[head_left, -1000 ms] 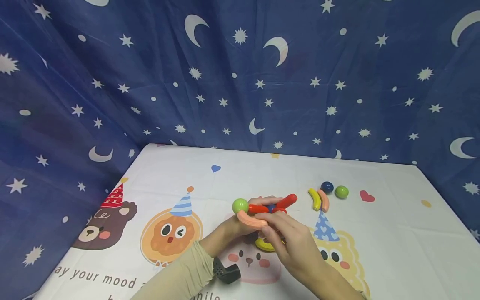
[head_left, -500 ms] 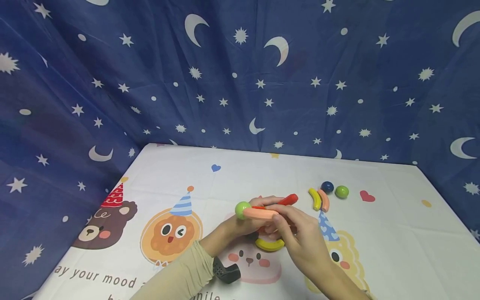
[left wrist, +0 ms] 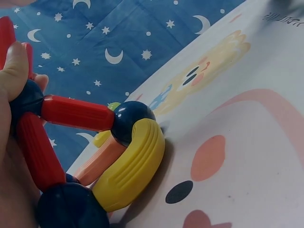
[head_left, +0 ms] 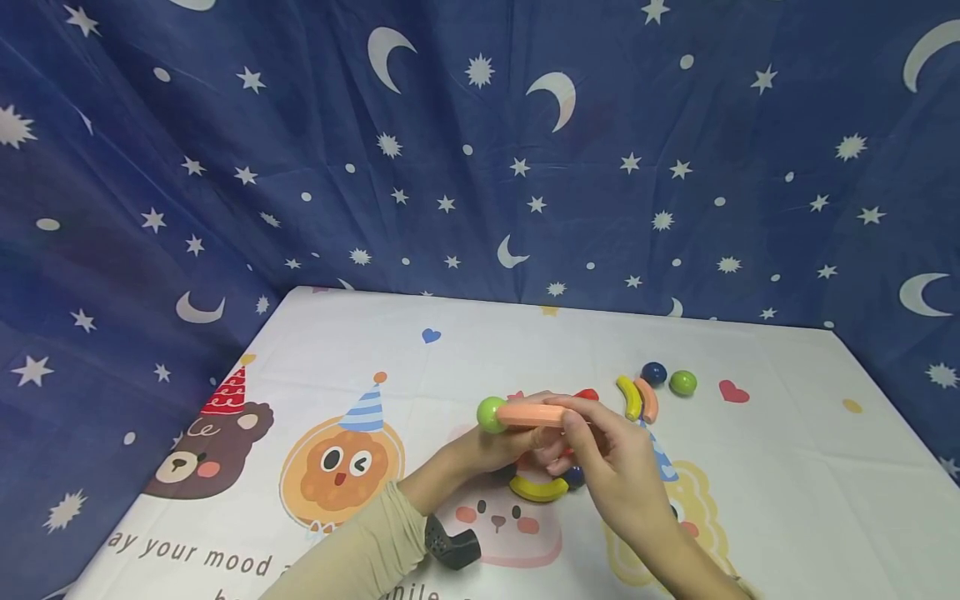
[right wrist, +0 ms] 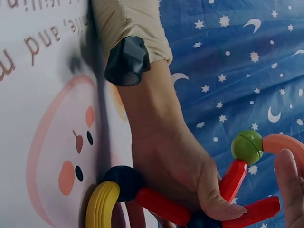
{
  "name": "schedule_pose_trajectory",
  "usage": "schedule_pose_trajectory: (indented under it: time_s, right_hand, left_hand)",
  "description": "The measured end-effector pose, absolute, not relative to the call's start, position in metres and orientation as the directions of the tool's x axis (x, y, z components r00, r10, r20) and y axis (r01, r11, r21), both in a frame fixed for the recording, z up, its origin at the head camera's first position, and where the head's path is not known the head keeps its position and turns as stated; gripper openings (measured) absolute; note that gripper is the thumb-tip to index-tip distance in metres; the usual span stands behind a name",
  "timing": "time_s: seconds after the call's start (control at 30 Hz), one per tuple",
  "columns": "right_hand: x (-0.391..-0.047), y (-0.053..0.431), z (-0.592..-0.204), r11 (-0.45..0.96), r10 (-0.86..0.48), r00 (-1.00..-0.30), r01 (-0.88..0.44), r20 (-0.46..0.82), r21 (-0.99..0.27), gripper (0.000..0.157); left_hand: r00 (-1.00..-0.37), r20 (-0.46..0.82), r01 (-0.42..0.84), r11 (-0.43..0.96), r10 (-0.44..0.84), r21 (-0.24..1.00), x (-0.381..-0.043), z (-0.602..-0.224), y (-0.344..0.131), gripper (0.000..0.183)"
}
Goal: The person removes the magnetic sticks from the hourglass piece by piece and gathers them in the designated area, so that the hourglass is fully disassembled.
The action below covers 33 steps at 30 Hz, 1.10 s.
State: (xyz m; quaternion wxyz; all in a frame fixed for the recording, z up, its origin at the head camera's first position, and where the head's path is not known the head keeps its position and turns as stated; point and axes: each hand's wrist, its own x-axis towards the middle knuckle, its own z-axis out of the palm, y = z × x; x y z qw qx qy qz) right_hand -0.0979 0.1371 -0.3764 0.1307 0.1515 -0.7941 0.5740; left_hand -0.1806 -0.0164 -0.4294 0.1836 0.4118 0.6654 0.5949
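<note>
My left hand (head_left: 498, 446) grips a frame of magnetic sticks and balls; its thumb lies at a dark blue ball and red sticks. In the left wrist view, the frame shows red sticks (left wrist: 78, 113), dark blue balls (left wrist: 71, 206) and a curved yellow stick (left wrist: 135, 166) low at the tabletop. A red stick (right wrist: 235, 178) rises to a green ball (right wrist: 247, 146) in the right wrist view. My right hand (head_left: 615, 458) pinches one end of a curved peach stick (head_left: 528, 415). The stick's other end meets the green ball. My hands partly hide the frame in the head view.
Loose pieces lie at the back right: a yellow stick (head_left: 629, 397), a peach stick (head_left: 647, 400), a blue ball (head_left: 654, 373) and a green ball (head_left: 683, 382). A black wrist camera (head_left: 452, 543) sits on the left sleeve. A starry blue curtain (head_left: 450, 150) stands behind the table.
My right hand has shifted right, swinging the peach stick from a slant to nearly level. The green ball has moved slightly right. My left hand has stayed nearly in place.
</note>
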Motion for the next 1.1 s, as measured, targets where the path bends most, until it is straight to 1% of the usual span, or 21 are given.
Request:
schedule_pose_trajectory:
  time_s: [0.1,0.17,0.23,0.37,0.43,0.47,0.6,0.73,0.83,1.03,1.1]
  right_hand:
    - [-0.098,0.139,-0.374,0.274,-0.091,-0.946,-0.325,0.312,-0.905,0.023]
    - [-0.098,0.140,-0.373,0.249,-0.090,-0.960,-0.278,0.264,-0.928,0.024]
    - [-0.099,0.141,-0.371,0.203,-0.090,-0.971,-0.238,0.224,-0.950,0.027]
    - [-0.099,0.143,-0.367,0.144,-0.086,-0.979,-0.197,0.186,-0.970,0.032]
    - [-0.100,0.143,-0.366,0.131,-0.087,-0.981,-0.183,0.173,-0.974,0.033]
    - [-0.100,0.143,-0.366,0.127,-0.084,-0.983,-0.175,0.165,-0.976,0.034]
    - [-0.101,0.144,-0.365,0.102,-0.066,-0.990,-0.132,0.126,-0.986,0.036]
    - [-0.102,0.145,-0.364,0.061,-0.042,-0.997,-0.074,0.071,-0.995,0.039]
    - [-0.102,0.146,-0.363,0.012,-0.035,-0.999,-0.025,0.025,-1.000,0.041]
    - [-0.103,0.149,-0.364,-0.120,-0.066,-0.998,0.031,-0.023,-0.992,0.041]
    - [-0.104,0.149,-0.364,-0.154,-0.076,-0.996,0.052,-0.040,-0.987,0.039]
  left_hand:
    - [-0.604,0.224,0.337,-0.009,0.765,0.941,-0.179,-0.427,-0.017,0.095]
    - [-0.604,0.241,0.346,-0.021,0.759,0.938,-0.179,-0.426,-0.018,0.094]
    - [-0.590,0.275,0.373,-0.045,0.759,0.927,-0.179,-0.426,-0.018,0.085]
    - [-0.559,0.344,0.443,-0.079,0.755,0.893,-0.179,-0.424,-0.019,0.057]
    - [-0.551,0.360,0.463,-0.083,0.753,0.883,-0.179,-0.423,-0.018,0.052]
    - [-0.549,0.363,0.465,-0.085,0.753,0.881,-0.180,-0.422,-0.018,0.052]
    - [-0.556,0.348,0.454,-0.075,0.755,0.888,-0.180,-0.421,-0.017,0.065]
    - [-0.588,0.266,0.390,-0.020,0.764,0.920,-0.181,-0.422,-0.017,0.073]
    - [-0.601,0.232,0.363,0.003,0.765,0.932,-0.180,-0.422,-0.018,0.079]
    - [-0.588,0.282,0.377,-0.052,0.758,0.925,-0.179,-0.422,-0.018,0.081]
    - [-0.595,0.280,0.379,-0.044,0.754,0.924,-0.180,-0.424,-0.017,0.081]
